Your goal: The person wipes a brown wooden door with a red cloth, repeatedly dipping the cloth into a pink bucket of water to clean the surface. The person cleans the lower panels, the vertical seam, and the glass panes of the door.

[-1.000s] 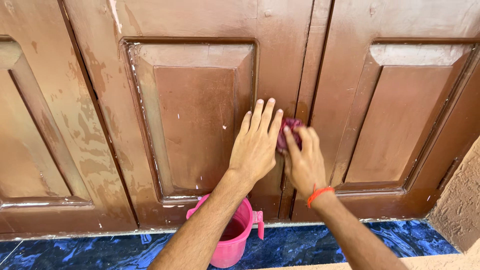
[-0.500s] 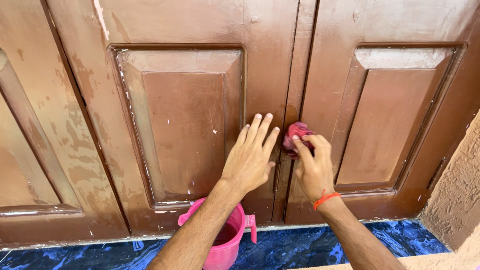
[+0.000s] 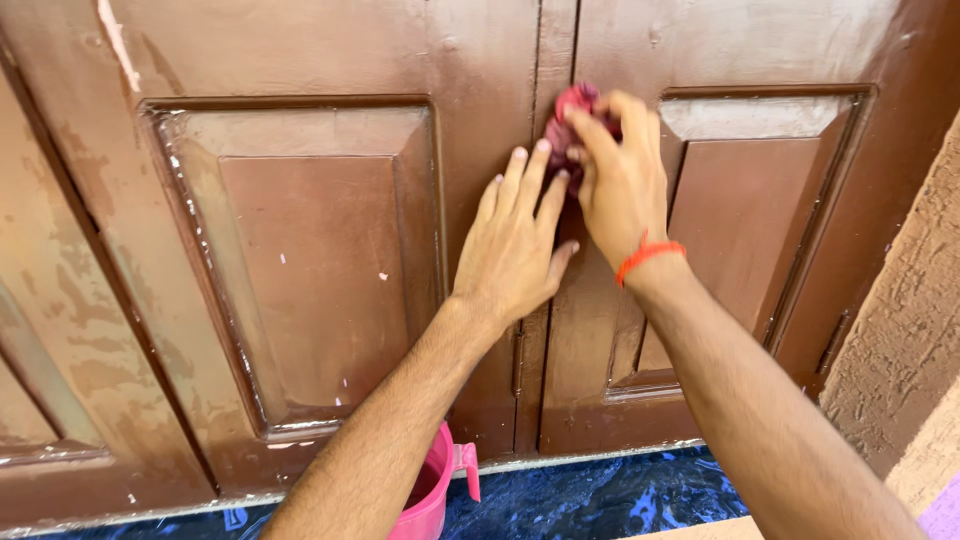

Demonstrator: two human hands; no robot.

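Observation:
A brown panelled wooden door fills the view, its two leaves meeting at a vertical seam. My left hand lies flat against the left leaf beside the seam, fingers together and pointing up. My right hand, with an orange thread around the wrist, presses a crumpled dark red cloth against the seam, just above my left fingertips. Much of the cloth is hidden under my right fingers.
A pink plastic bucket stands on the blue marbled floor below my left forearm, close to the door's foot. A rough tan plastered wall juts out at the right. Worn paint patches mark the door's left side.
My right hand has carried the cloth upward along the seam. My left hand has shifted up the door with it. The view has moved left and closer.

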